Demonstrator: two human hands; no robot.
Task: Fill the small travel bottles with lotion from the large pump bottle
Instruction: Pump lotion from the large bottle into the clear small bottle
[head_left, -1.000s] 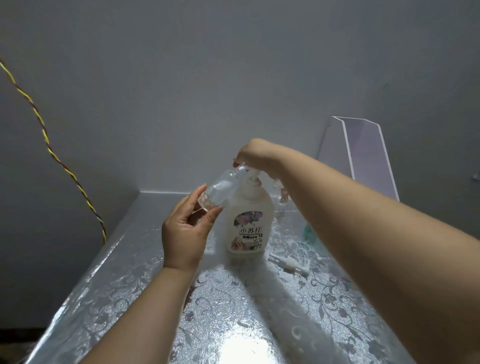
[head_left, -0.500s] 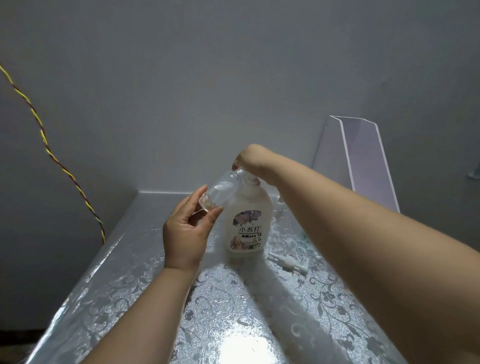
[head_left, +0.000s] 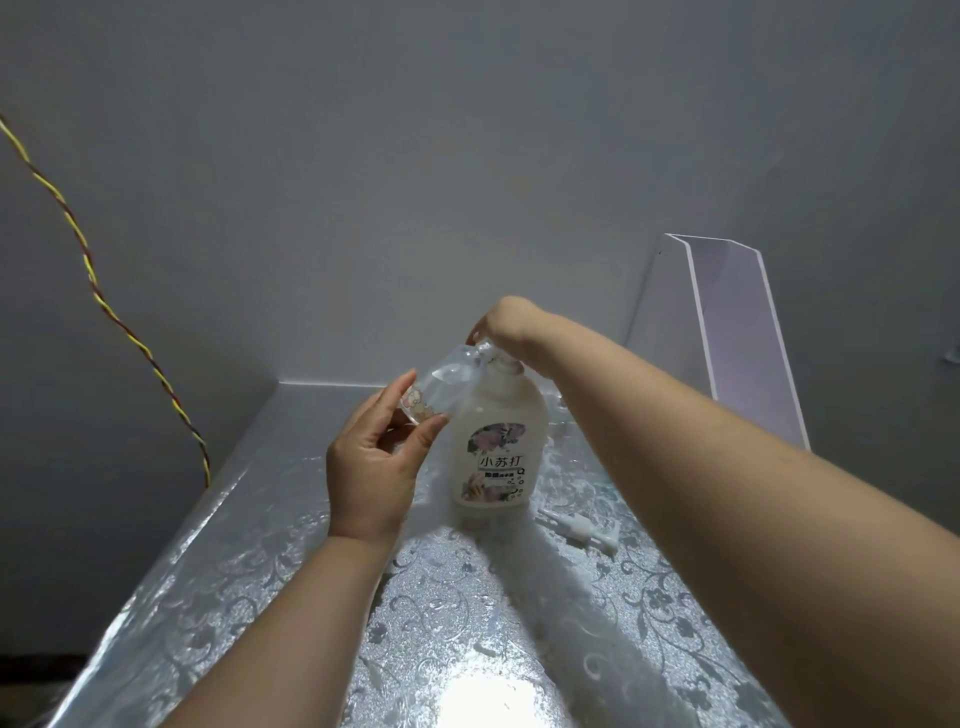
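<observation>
Head view: large pump bottle (head_left: 498, 447) stands upright on the bench (head_left: 249, 582), frame centre, white w/ floral label facing cam. Right hand (head_left: 506, 327) sits on top of it, arm coming in from lower right; back of hand to cam, fingers curled down over the pump head (head_left: 506, 366), so grip is closed on the pump top. Most of the fingers are hidden behind the hand.

Left hand (head_left: 374, 467) is just left of the bottle, raised off the bench. Its grip pinches a small travel bottle (head_left: 441, 384) by the base, thumb one side, fingers the other. That bottle is clear, tilted, open neck pointing up-right and meeting the pump spout under the right hand's fingers. Can't tell how much is inside.

Loose white pump piece (head_left: 579, 530) lies flat on the bench, lower right of the big bottle, near but not touching. Clear stand (head_left: 737, 338) at upper right, by the grey wall (head_left: 467, 156). Twisted yellow-red wire (head_left: 104, 301) hangs down the left side.
</observation>
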